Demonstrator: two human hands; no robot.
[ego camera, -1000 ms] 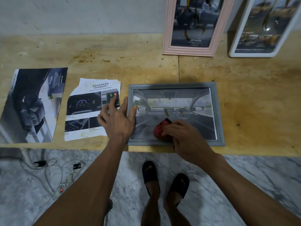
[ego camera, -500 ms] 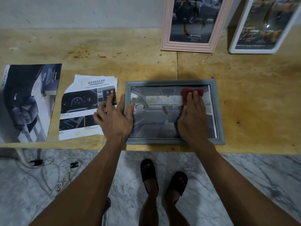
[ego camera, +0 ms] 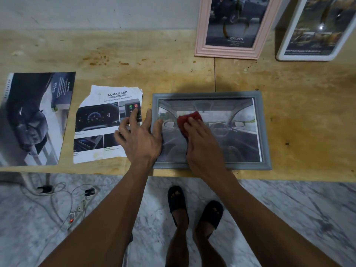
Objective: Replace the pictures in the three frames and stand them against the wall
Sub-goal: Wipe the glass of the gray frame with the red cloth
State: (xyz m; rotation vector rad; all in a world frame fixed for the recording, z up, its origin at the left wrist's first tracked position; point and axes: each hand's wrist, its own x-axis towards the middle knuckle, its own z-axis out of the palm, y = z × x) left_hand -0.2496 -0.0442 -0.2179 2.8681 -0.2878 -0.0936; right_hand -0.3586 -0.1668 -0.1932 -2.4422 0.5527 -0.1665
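Observation:
A grey frame (ego camera: 264, 132) lies flat near the wooden table's front edge, holding a picture of a car interior. My right hand (ego camera: 202, 143) presses a red cloth (ego camera: 185, 122) onto the left half of its glass. My left hand (ego camera: 140, 139) lies flat with spread fingers across the frame's left edge and a loose printed page (ego camera: 104, 122) beside it. A pink frame (ego camera: 229, 53) and a white frame (ego camera: 312, 54) stand upright against the wall at the back right, each with a car picture inside.
A second loose picture (ego camera: 32, 118) of a dark car lies at the table's (ego camera: 308, 105) far left. Below the table edge are a marble floor, my sandalled feet (ego camera: 194, 207) and a tangle of cables with plugs (ego camera: 63, 197) at the left.
My right hand slid the red cloth across the glass, from the lower middle to the upper right, then back to the left half. My left hand stayed on the frame's left edge.

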